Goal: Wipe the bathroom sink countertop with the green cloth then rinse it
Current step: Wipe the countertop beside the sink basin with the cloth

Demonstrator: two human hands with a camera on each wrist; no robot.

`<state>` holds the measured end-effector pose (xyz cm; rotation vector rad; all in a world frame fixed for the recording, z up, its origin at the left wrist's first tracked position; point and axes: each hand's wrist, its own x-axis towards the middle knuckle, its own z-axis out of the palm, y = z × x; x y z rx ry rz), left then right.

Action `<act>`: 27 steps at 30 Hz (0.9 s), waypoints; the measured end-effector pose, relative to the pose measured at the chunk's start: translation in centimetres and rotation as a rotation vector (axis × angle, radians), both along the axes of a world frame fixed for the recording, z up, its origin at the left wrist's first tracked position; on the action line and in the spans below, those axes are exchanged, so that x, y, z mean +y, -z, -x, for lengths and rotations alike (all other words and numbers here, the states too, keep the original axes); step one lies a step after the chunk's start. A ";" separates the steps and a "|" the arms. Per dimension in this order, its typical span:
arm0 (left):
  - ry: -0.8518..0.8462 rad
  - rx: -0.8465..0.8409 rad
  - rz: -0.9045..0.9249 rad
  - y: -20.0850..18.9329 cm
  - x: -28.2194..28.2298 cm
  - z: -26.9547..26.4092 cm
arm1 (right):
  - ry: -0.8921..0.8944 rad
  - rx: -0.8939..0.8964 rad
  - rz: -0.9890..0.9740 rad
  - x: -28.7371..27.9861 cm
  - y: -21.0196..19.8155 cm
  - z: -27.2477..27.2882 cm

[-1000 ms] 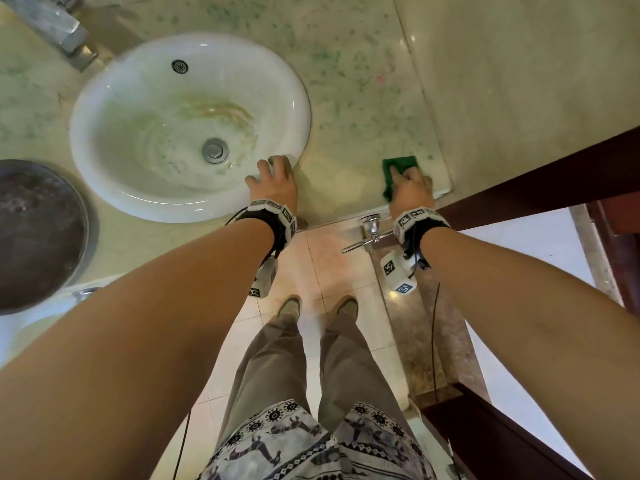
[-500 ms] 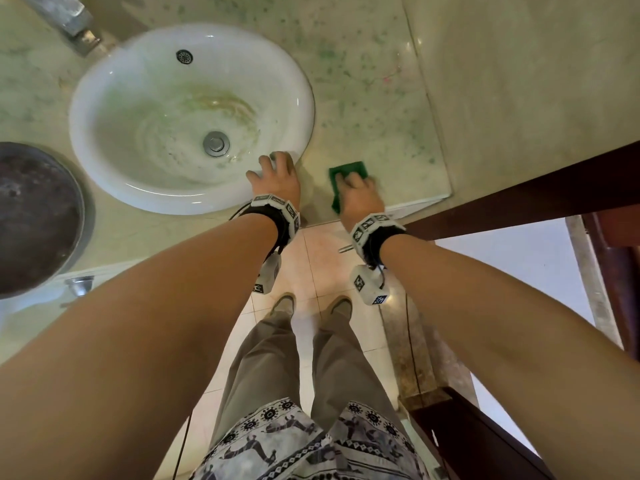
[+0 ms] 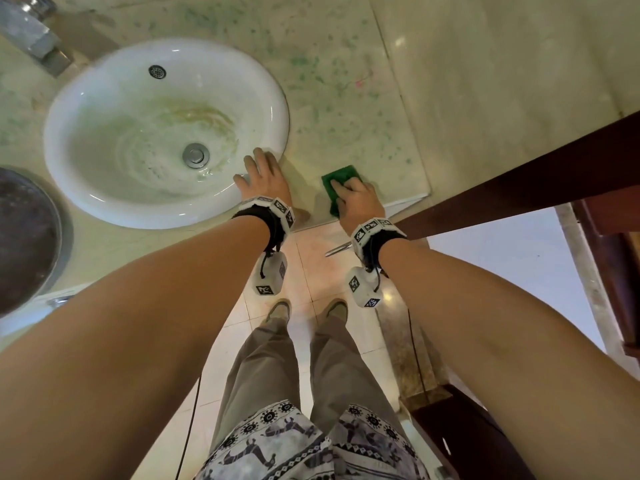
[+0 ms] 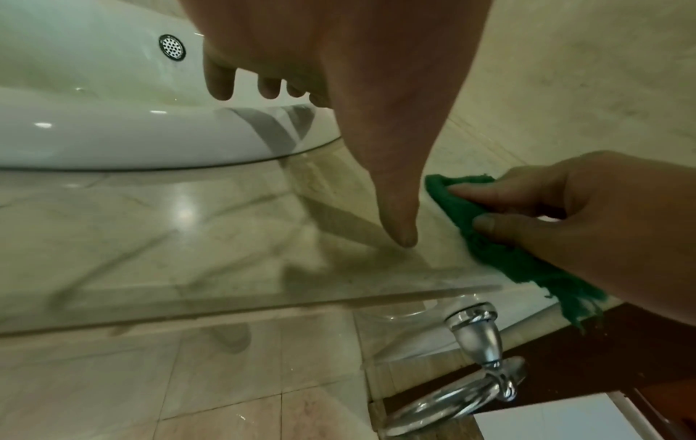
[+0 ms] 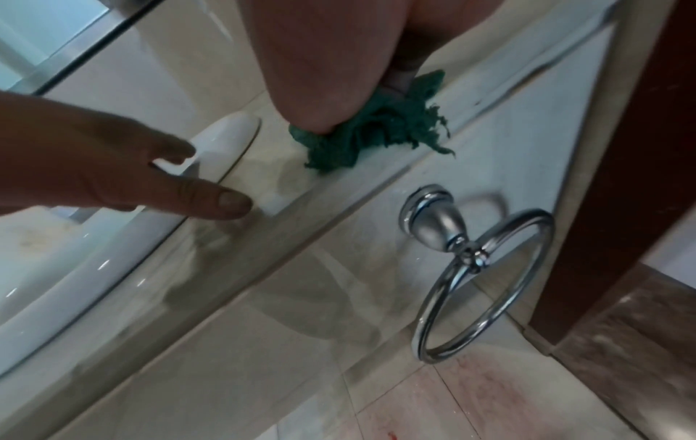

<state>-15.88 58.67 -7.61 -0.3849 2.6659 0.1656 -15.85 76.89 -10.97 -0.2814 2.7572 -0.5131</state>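
I press my right hand (image 3: 358,199) flat on the green cloth (image 3: 337,180), thumb pinching its edge, for scrubbing pressure; my spread left hand (image 3: 265,178) braces on the sink (image 3: 104,209) rim.

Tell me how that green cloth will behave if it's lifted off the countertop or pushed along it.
The green cloth is probably floppy: it lies bunched in folds under the right hand, with frayed threads trailing at its edge. It likely weighs little, being thin where it shows. Pushed, it should slide easily, since the countertop looks glossy, though it may bunch up rather than stay flat.
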 end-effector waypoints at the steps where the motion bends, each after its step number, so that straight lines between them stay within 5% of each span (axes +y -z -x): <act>1: 0.003 0.030 -0.027 -0.1 0.2 0.3 | 0.042 0.003 -0.001 0.8 -0.1 0.2; 15: 0.110 -0.035 0.264 0.0 1.5 1.2 | 0.558 -0.005 -0.221 7.3 -0.5 3.3; 20: 0.137 -0.064 0.291 -0.1 1.4 1.2 | 0.530 -0.030 -0.363 6.1 -0.4 5.1; 27: 0.102 -0.082 0.253 -0.7 1.7 1.2 | 0.382 -0.091 -0.326 4.8 -1.1 10.2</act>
